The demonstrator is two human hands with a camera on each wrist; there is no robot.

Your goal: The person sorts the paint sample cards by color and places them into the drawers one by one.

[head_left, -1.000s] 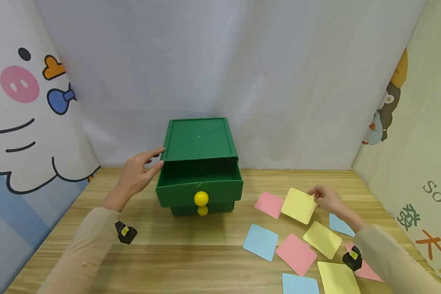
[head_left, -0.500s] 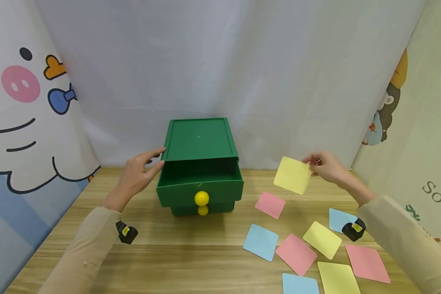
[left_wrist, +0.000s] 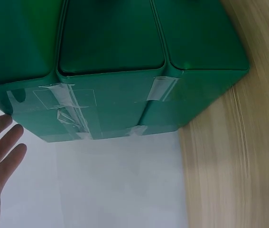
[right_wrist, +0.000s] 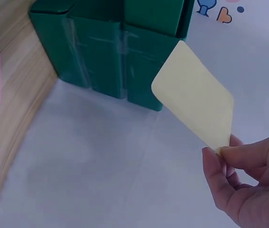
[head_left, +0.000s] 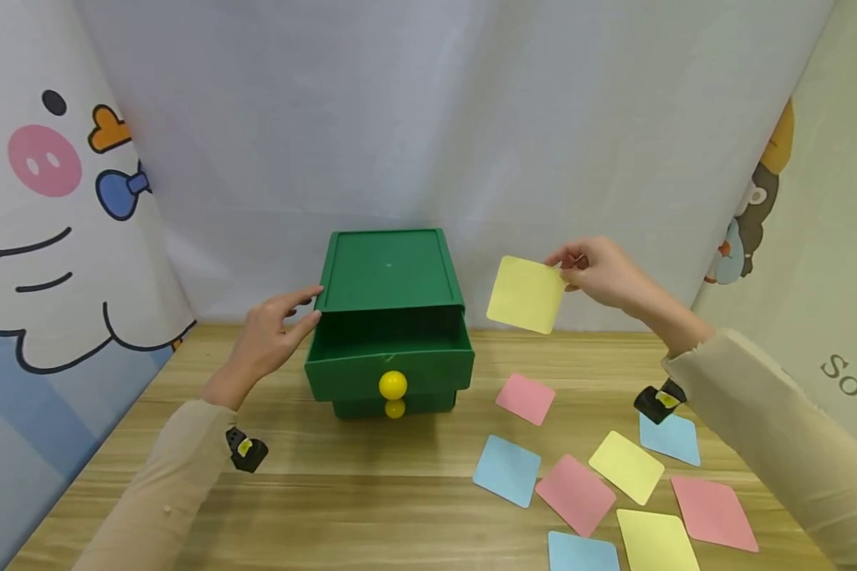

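Note:
A yellow square card (head_left: pixel 525 294) hangs in the air right of the green drawer box (head_left: pixel 389 270); my right hand (head_left: pixel 600 272) pinches it by one corner between thumb and fingers. The right wrist view shows the same yellow card (right_wrist: pixel 193 95) tilted, with the box (right_wrist: pixel 96 52) behind it. The box's top drawer (head_left: pixel 389 373) is pulled out and its visible inside holds nothing; a round yellow knob (head_left: pixel 393 385) sits on its front. My left hand (head_left: pixel 271 333) is at the box's left side, thumb and fingers extended, fingertips right at its edge. In the left wrist view, clear tape (left_wrist: pixel 68 116) runs along the box's side.
On the wooden table (head_left: pixel 371 507), right of the box, lie several flat cards: pink (head_left: pixel 525 399), blue (head_left: pixel 507 470), yellow (head_left: pixel 627 468) and more. A white curtain (head_left: pixel 578 159) stands behind the box, with printed cloth at both sides.
My right hand has lifted the yellow card off the table area and carried it up and leftward toward the box. The left hand and the pulled-out drawer have stayed put.

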